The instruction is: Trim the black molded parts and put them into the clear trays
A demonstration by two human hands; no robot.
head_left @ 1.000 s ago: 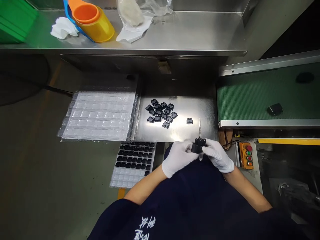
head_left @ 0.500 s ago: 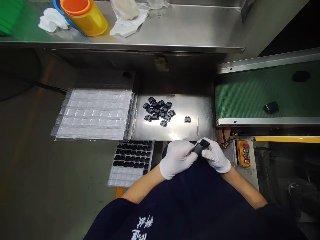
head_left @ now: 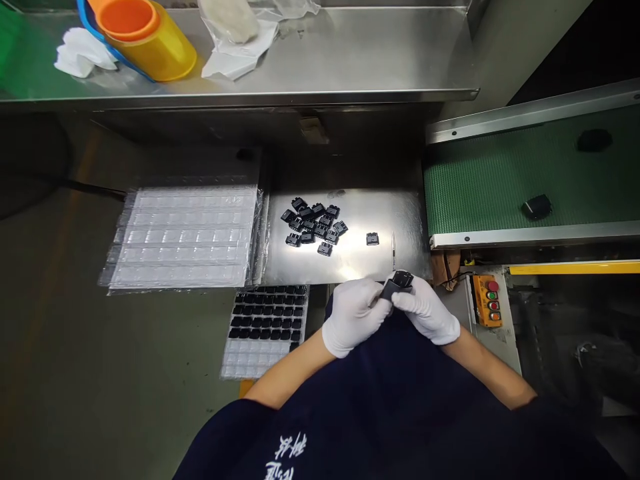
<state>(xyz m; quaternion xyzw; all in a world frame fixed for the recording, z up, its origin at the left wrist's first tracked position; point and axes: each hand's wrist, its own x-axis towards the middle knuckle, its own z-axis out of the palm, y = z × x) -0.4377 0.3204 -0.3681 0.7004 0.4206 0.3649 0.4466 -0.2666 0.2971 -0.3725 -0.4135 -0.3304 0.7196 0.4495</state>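
My left hand [head_left: 353, 316], in a white glove, grips the lower left end of a black plastic part [head_left: 395, 286]. From the other side my right hand [head_left: 428, 311], also gloved, closes on the same part with its thumb across it. The part is tilted, its open end facing up and right. Beyond my hands, a loose pile of small black connectors [head_left: 315, 225] lies on the steel table [head_left: 350, 263]. One single connector [head_left: 373, 239] sits apart to the right of the pile, beside a thin metal tool [head_left: 393, 251].
Stacked clear trays [head_left: 185, 237] stand at the left; a lower tray [head_left: 255, 360] holds rows of black parts. A green conveyor [head_left: 480, 187] at the right carries two black parts. A button box [head_left: 488, 301] is below it. A yellow container [head_left: 173, 50] stands on the shelf.
Both hands have shifted slightly, and my right thumb has moved left onto the black part. The camera view has shifted a little.
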